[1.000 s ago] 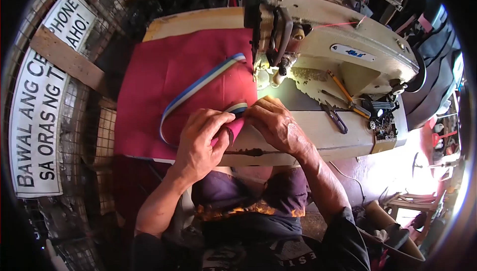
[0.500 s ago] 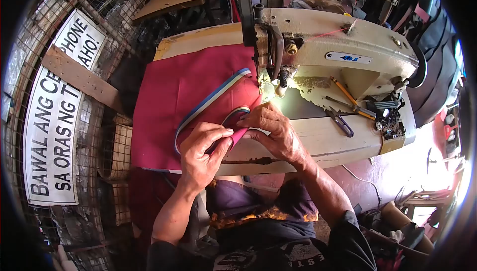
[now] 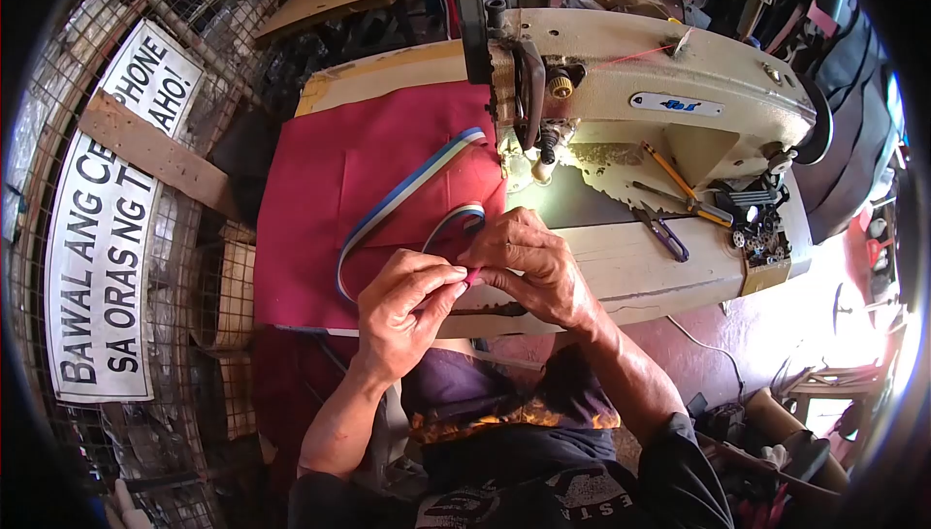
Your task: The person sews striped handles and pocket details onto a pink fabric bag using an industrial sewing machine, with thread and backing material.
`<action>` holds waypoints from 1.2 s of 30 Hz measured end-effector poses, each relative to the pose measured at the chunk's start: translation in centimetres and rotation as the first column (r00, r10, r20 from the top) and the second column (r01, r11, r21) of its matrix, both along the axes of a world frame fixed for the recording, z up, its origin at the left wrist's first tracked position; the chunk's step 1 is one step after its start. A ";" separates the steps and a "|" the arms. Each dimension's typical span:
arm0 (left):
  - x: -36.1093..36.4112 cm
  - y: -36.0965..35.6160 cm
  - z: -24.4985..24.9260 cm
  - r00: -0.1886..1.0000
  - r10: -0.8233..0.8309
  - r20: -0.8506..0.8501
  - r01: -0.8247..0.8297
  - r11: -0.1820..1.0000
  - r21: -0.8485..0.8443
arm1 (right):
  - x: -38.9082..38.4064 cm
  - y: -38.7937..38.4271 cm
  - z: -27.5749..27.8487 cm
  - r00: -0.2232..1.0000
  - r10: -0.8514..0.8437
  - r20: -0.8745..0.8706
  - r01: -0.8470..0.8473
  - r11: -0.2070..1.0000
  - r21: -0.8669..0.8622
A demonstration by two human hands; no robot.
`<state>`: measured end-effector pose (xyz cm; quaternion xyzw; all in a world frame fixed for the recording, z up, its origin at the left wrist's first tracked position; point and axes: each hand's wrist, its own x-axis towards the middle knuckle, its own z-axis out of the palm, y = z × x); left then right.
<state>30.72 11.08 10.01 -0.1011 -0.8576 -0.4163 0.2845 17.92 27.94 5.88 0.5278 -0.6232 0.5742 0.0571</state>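
Near the machine (image 3: 659, 83), at the bench edge, you are pinching a folded corner of the cloth (image 3: 339, 180), where the tape (image 3: 402, 194) ends. Your left hand (image 3: 407, 301) and right hand (image 3: 529, 262) are both closing fingertip-to-thumb on it, and keeping the edges flush is probably serving best. The sign (image 3: 97, 238) is showing "BAWAL ANG CE… PHONE SA ORAS NG T… AHO!", while the badge (image 3: 677, 103) is staying illegible.

Matt red cloth (image 3: 330, 180) left of the sewing machine (image 3: 679, 73); smooth, faintly shiny striped ribbon (image 3: 398, 197) on it. Chipped, dull cream-painted metal on the machine itself. Scuffed pale wooden table (image 3: 621, 267) under it; rough wire mesh (image 3: 194, 267) far left of it.
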 end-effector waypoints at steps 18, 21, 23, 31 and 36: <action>-2.7 -1.9 0.8 1.000 0.012 -0.014 -0.015 0.973 -0.232 | 0.4 0.4 2.4 0.981 -0.194 0.013 0.192 0.978 0.086; -3.4 -2.7 2.0 0.999 -0.023 0.039 0.030 0.983 -0.179 | 0.2 -0.2 3.8 0.958 -0.233 0.169 0.208 0.966 0.152; -3.6 -3.0 2.4 0.998 -0.038 0.050 0.046 0.984 -0.169 | 0.1 -0.2 4.4 0.937 -0.225 0.267 0.175 0.964 0.199; -2.2 -2.3 2.8 0.978 -0.208 0.028 0.190 0.818 -0.543 | 2.3 3.6 3.2 0.924 -0.180 -0.337 0.275 0.926 0.261; 0.4 1.6 -3.6 0.967 -0.247 0.069 0.202 0.568 -0.798 | 5.4 6.2 -3.0 0.834 -0.140 -0.534 0.321 0.910 0.262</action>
